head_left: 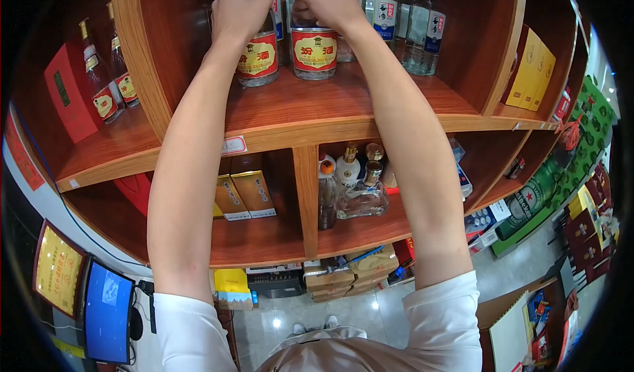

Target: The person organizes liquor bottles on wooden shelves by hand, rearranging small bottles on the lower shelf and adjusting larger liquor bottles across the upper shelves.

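Note:
On the upper wooden shelf (304, 101) stand two clear bottles with red and yellow labels, a left bottle (258, 56) and a right bottle (315, 52). My left hand (241, 9) is closed round the upper part of the left bottle. Round the neck of the right bottle, my right hand (330, 3) is closed too. Both bottles are upright, a small gap apart, with their bases at the shelf. Behind and right of them are several clear bottles (424, 42) with blue and white labels.
Red-labelled bottles (99, 85) and a red box (72, 95) stand in the left compartment, yellow boxes (530, 71) in the right one. Below are gold boxes (246, 195) and several glass bottles (363, 197). A wooden divider (306, 200) separates them. A monitor (109, 312) is lower left.

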`<control>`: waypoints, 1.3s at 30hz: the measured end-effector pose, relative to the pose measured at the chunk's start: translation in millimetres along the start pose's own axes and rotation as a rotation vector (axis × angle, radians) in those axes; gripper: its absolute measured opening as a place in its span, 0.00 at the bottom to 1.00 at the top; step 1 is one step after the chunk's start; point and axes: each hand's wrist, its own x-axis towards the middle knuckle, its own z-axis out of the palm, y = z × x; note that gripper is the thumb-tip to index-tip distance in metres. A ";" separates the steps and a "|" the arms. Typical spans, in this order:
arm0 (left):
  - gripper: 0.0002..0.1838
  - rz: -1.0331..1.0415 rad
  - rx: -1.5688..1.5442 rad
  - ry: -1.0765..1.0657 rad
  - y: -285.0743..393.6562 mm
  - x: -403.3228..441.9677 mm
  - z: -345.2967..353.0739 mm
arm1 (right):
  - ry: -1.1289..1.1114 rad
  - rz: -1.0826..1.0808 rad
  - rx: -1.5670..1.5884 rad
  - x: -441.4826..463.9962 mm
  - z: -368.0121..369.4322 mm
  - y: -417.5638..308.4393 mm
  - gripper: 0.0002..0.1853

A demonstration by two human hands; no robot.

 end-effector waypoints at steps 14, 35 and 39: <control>0.41 -0.031 -0.183 -0.139 38.2 -15.0 -5.5 | 0.134 0.081 0.114 -8.2 -66.8 10.8 0.20; 0.45 0.010 -0.380 -0.311 167.9 -41.3 104.1 | 0.597 -0.005 -0.389 -20.8 -144.9 40.1 0.38; 0.46 -0.044 -0.489 -0.367 165.8 -36.7 104.3 | 0.652 -0.045 -0.442 -27.3 -137.1 37.3 0.34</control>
